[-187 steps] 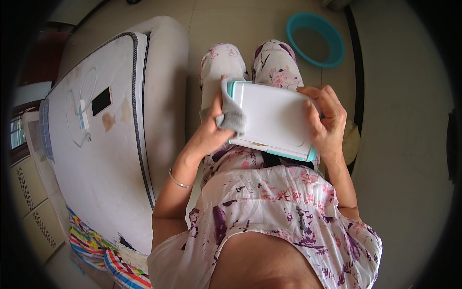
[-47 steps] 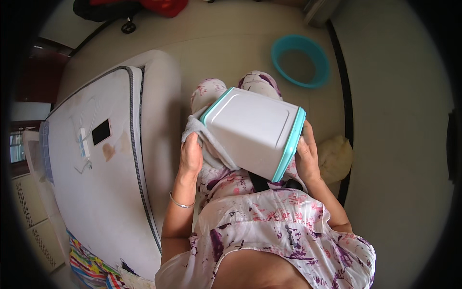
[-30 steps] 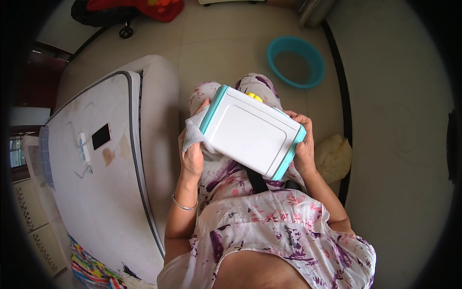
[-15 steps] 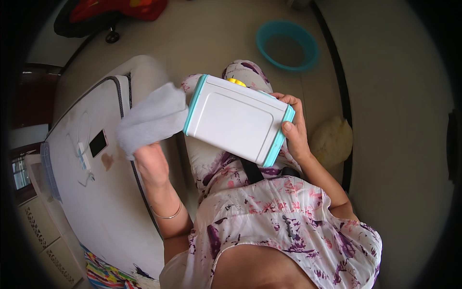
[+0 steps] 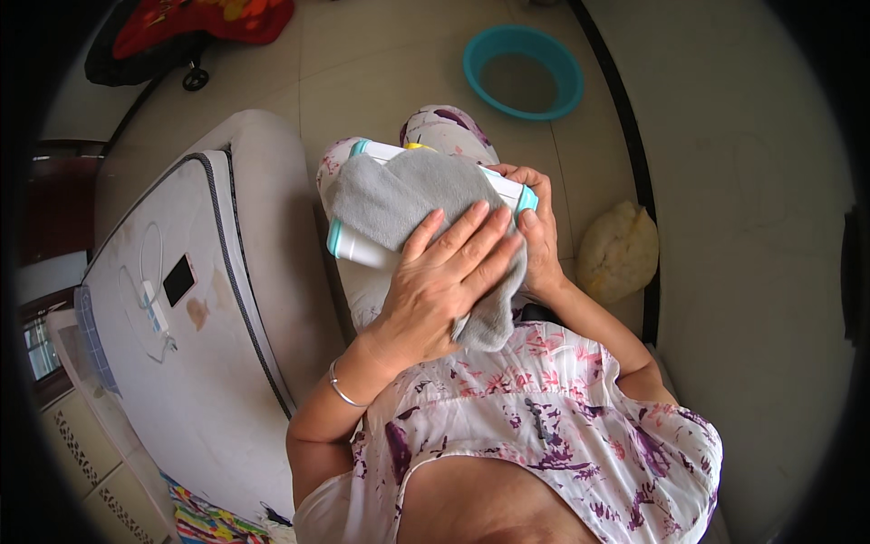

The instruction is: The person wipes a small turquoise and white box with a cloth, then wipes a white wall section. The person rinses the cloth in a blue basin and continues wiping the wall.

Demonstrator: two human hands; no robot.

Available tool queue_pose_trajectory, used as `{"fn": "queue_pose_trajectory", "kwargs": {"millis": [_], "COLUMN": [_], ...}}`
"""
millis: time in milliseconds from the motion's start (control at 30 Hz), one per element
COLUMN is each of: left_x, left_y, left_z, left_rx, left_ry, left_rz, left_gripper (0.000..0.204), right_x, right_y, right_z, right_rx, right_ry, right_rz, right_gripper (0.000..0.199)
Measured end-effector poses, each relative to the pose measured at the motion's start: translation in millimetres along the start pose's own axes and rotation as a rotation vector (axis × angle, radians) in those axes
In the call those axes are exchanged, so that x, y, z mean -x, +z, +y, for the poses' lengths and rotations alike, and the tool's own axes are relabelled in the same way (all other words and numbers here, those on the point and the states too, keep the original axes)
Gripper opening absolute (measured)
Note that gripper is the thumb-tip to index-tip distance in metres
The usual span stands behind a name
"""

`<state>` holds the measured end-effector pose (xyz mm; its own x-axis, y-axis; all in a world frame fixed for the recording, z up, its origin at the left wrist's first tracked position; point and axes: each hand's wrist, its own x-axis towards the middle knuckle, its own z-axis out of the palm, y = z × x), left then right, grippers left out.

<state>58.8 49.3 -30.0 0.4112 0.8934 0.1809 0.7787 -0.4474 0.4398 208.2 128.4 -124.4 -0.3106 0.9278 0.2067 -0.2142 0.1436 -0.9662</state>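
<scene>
A white plastic box with turquoise edges (image 5: 365, 250) is held tilted above my lap, and a bit of a yellow part (image 5: 416, 146) shows at its far side. My right hand (image 5: 541, 238) grips the box's right end, thumb on the near face and fingers behind. Over most of that face lies a grey cloth (image 5: 394, 195), with one end drooping toward my lap. My left hand (image 5: 444, 276) rests flat on the cloth with its fingers stretched out, pressing it against the box. The box's middle is hidden under cloth and hand.
At my left stands a mattress (image 5: 145, 381) bearing a phone (image 5: 179, 279) and a white power strip with a cable (image 5: 154, 306). A turquoise basin (image 5: 568, 95) sits on the floor ahead. A pale yellowish bundle (image 5: 619, 252) lies by the right wall.
My left hand has brought the grey cloth rightward from beside the box onto its face, and its fingers have spread flat. My right hand keeps its grip while the box has shifted slightly left.
</scene>
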Motion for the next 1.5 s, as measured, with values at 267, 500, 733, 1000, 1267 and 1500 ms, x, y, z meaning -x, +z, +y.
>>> {"fn": "queue_pose_trajectory", "kwargs": {"millis": [267,500,733,1000,1267,1500], "left_x": [31.7,24.1,15.7,1.4,17.7,21.4], "left_y": [3.7,-12.9,-20.8,-8.9,-16.6,-27.8], "left_z": [-9.9,-19.4,-46.2,-7.0,-11.7,-35.1], "left_rx": [-0.045,-0.159,-0.289,-0.136,-0.280,-0.369], "left_ry": [0.076,-0.143,-0.325,-0.140,-0.115,-0.373], "left_rz": [0.041,0.075,0.153,0.052,0.045,0.201], "left_gripper": [0.042,0.051,0.066,0.069,0.076,0.060], "right_x": [3.4,8.4,12.9,5.1,2.5,-4.0], "right_y": [-2.0,0.2,5.3,7.5,6.3,9.6], "right_z": [-6.3,-6.4,1.1,-4.8,-8.6,-19.5], "right_rx": [0.035,0.040,0.021,0.041,0.107,0.158], "right_ry": [-0.002,-0.032,0.047,-0.030,-0.028,-0.013], "right_rz": [-0.051,-0.071,-0.057,-0.036,-0.087,-0.080], "right_gripper": [0.051,0.056,0.063,0.050,0.050,0.054]}}
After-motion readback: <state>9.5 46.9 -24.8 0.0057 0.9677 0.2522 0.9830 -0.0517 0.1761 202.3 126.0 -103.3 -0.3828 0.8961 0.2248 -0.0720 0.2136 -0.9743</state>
